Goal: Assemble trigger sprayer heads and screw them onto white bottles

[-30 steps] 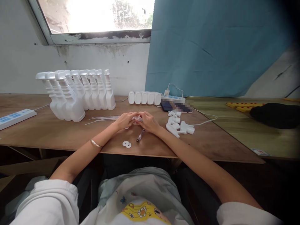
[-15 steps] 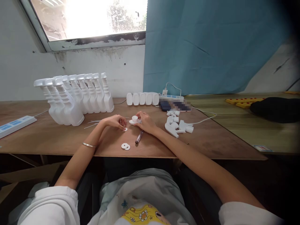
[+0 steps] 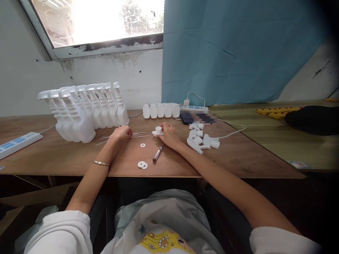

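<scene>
My right hand (image 3: 168,135) is closed on a small white spray-head part (image 3: 158,131), holding it just above the wooden table (image 3: 66,155). My left hand (image 3: 121,133) rests on the table with fingers curled over thin white dip tubes (image 3: 140,134); whether it grips one is unclear. A single white washer (image 3: 143,145) lies between the hands. Two more washers (image 3: 142,164) and a small pen-like tool (image 3: 157,154) lie nearer to me.
A row of white spray bottles (image 3: 82,111) stands at the left back. White caps (image 3: 161,110) line the wall. Loose trigger heads (image 3: 201,139) lie to the right, beside a power strip (image 3: 194,109) and cable. Another power strip (image 3: 16,143) sits far left.
My hands have come apart. The left hand let a washer drop onto the table and slid left onto the tubes. The right hand kept the white part and shifted slightly back.
</scene>
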A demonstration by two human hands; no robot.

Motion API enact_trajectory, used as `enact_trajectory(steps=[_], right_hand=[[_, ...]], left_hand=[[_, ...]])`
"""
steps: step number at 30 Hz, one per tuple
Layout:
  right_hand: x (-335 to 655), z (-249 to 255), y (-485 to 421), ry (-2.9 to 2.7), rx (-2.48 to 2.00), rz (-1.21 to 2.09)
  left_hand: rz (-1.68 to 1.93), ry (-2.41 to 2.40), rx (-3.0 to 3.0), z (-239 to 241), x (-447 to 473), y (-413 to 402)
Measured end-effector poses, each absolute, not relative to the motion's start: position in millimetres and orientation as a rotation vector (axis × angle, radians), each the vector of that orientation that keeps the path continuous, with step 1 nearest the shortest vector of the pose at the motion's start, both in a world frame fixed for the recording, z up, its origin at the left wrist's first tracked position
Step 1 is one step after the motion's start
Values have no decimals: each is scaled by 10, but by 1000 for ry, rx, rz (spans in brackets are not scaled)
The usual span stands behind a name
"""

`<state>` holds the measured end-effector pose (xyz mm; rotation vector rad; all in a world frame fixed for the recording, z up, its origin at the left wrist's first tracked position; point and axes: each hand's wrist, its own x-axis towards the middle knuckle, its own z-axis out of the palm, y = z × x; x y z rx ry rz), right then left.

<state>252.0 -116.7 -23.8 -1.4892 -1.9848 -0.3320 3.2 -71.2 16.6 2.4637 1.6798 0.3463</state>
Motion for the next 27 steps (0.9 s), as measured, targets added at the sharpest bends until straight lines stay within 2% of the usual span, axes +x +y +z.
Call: enact_trajectory(steps=[4,10,13,17,19,22,27], right_hand=[[2523,-210,-1198,-2013,-1528,-331],[2508,-232,-1179,-2020,-1500,-290],[2509,-257,-1154,-2036,-1457,-259],[2490,-259,-1161,-2081,-1372,-168],[2474,-251,-1174,-2103,-1331,-119],[2459,-243,-1185,-2126,-1307,-84],[2463,-251,-1167,-2130,-1299,-91]], left_hand=[[-12,1851,2579,220,112,-791],[-85,1841,2627,201,185,-861],[254,1797,2646,192,176,-827],[1136,1491,2404,205,202,-736],[1417,1292,2156,201,227,-691],[1529,1081,1905,165,270,-649],[1446,951,1811,100,352,-683]])
